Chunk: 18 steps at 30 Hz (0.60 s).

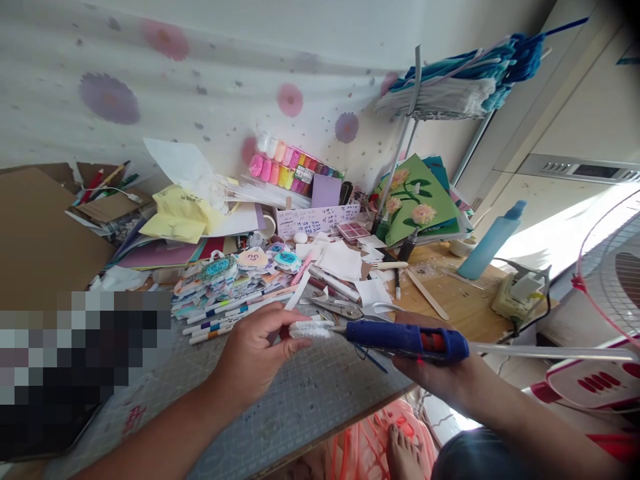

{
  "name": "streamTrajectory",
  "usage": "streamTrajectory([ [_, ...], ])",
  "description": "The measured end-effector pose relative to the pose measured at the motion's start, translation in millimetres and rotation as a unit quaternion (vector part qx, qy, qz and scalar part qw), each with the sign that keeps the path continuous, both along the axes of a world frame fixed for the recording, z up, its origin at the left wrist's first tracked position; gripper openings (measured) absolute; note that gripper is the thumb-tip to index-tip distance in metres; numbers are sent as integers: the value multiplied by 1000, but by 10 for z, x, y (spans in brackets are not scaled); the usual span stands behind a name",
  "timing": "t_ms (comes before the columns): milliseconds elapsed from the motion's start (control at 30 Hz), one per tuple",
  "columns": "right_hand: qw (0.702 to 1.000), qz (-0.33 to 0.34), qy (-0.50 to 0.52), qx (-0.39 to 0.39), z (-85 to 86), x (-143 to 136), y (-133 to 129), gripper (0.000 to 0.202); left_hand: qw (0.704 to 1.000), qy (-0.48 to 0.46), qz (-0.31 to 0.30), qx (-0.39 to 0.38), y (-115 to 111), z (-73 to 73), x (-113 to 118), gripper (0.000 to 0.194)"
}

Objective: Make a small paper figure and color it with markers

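My left hand [260,341] pinches a small white fuzzy piece [311,329], which looks like coiled or folded pipe cleaner, between thumb and fingers. My right hand [425,377] is wrapped round a blue hot glue gun [400,341], whose metal nozzle touches or nearly touches the right end of the white piece. A clear glue stick [550,352] juts out of the gun's rear. Just behind the gun lies a pair of scissors [345,309], partly covered. A white paper strip [299,291] rises beyond my left fingertips.
Several markers [220,319] and a heap of paper cut-outs [220,273] crowd the grey cutting mat [280,427]. Farther back are coloured clay packs [295,167] and a green flower card [415,200]. A blue bottle [493,240] and a power strip [520,297] stand right; a cardboard box [45,233] is left.
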State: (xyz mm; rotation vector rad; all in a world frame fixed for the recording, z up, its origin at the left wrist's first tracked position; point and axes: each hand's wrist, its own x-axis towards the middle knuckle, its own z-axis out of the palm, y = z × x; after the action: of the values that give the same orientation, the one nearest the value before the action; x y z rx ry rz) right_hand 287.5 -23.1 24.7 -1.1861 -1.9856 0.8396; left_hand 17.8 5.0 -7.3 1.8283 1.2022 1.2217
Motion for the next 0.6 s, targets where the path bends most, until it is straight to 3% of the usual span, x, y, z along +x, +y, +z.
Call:
streamTrajectory([
  [300, 997, -16, -51, 63, 50, -34, -26, 22, 999, 15, 0, 37, 11, 13, -5, 15],
  [467, 986, -1, -94, 139, 18, 20, 7, 5, 998, 48, 13, 48, -4, 24, -15, 11],
  [600, 980, -5, -85, 178, 31, 54, 35, 15, 995, 90, 23, 48, -1, 51, 0, 9],
])
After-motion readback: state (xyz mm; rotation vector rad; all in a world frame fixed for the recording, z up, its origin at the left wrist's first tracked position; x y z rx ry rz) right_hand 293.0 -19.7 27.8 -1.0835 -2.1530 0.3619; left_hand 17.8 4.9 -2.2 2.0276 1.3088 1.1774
